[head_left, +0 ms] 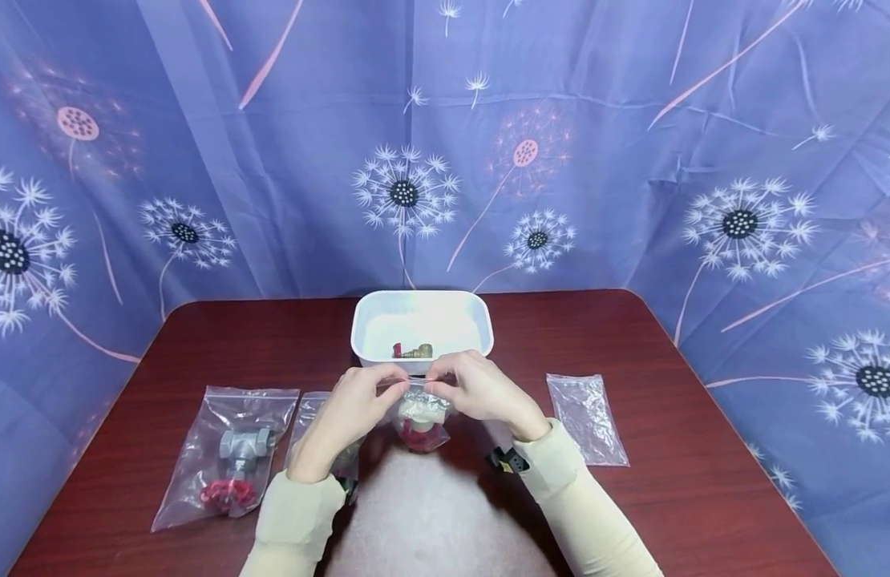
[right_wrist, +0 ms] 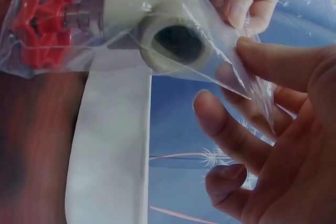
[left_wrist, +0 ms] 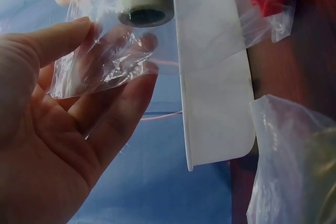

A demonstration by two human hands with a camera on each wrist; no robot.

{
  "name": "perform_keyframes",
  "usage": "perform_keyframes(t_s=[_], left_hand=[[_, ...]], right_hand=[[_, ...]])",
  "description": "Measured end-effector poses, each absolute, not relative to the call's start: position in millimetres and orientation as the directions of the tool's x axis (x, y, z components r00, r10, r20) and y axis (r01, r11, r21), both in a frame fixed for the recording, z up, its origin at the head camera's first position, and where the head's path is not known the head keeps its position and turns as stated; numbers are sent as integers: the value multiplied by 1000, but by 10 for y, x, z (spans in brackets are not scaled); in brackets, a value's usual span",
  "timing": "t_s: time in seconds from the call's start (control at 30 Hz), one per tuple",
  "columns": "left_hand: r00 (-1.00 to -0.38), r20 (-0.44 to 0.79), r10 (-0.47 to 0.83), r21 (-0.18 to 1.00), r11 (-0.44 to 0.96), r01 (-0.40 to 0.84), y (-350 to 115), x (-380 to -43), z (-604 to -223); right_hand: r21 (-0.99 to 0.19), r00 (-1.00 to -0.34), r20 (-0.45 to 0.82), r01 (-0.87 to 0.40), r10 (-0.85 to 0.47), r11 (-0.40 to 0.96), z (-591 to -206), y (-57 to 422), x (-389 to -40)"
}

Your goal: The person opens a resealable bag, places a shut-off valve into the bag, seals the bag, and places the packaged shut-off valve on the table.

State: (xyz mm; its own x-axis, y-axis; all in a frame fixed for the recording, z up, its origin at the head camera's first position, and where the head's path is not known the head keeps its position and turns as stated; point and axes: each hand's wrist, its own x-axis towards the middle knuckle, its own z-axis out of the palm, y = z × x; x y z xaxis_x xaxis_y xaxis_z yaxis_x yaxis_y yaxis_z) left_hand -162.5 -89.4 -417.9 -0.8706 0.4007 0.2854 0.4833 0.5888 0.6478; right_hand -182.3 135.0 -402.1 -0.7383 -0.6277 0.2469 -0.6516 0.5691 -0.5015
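Note:
Both hands pinch the top edge of a clear zip bag [right_wrist: 220, 69] in front of the white bin. Inside the bag hangs a beige plastic valve [right_wrist: 126, 14] with a red handwheel [right_wrist: 44, 22], its round open end facing the right wrist camera. My left hand [head_left: 358, 405] grips the left part of the bag's mouth between thumb and fingers. My right hand [head_left: 484, 393] grips the right part the same way, its lower fingers loosely curled below the plastic in the right wrist view.
A white bin [head_left: 423, 300] holds a small brass valve [head_left: 418, 351] with a red handle. At left lies a bagged grey metal valve [head_left: 244, 445] with a red wheel. Another bag [head_left: 311, 407] is partly behind the left hand. A flat clear bag [head_left: 588, 421] lies at right.

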Motion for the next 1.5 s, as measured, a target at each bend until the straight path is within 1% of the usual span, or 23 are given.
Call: perform_keyframes(t_s=[0.13, 0.43, 0.6, 0.83, 1.1, 1.33, 1.5], left_hand=[[-869, 288, 402, 649, 585, 486, -903, -1623, -4179], [-868, 291, 402, 646, 587, 488, -905, -1624, -4177], [-863, 305, 402, 651, 574, 497, -906, -1626, -4181], [-860, 332, 388, 616, 601, 509, -909, -1633, -4185], [-873, 298, 387, 636, 601, 484, -896, -1625, -4187], [-872, 299, 388, 640, 596, 485, -904, -1616, -4187], [-874, 299, 382, 645, 594, 481, -899, -1620, -4176]], right_hand=[[-502, -753, 230, -634, -616, 588, -4015, 1361, -1819], [-509, -714, 263, -674, -649, 535, -4045, 1388, -1838], [-504, -720, 259, -669, -644, 546, -4041, 1382, -1839], [-561, -732, 213, -634, -647, 533, -4000, 1414, -1848], [-548, -700, 237, -669, -674, 502, -4017, 1443, -1853], [-565, -727, 170, -625, -666, 539, -3997, 1477, -1850], [-569, -724, 159, -622, -671, 538, -3983, 1529, -1870]])
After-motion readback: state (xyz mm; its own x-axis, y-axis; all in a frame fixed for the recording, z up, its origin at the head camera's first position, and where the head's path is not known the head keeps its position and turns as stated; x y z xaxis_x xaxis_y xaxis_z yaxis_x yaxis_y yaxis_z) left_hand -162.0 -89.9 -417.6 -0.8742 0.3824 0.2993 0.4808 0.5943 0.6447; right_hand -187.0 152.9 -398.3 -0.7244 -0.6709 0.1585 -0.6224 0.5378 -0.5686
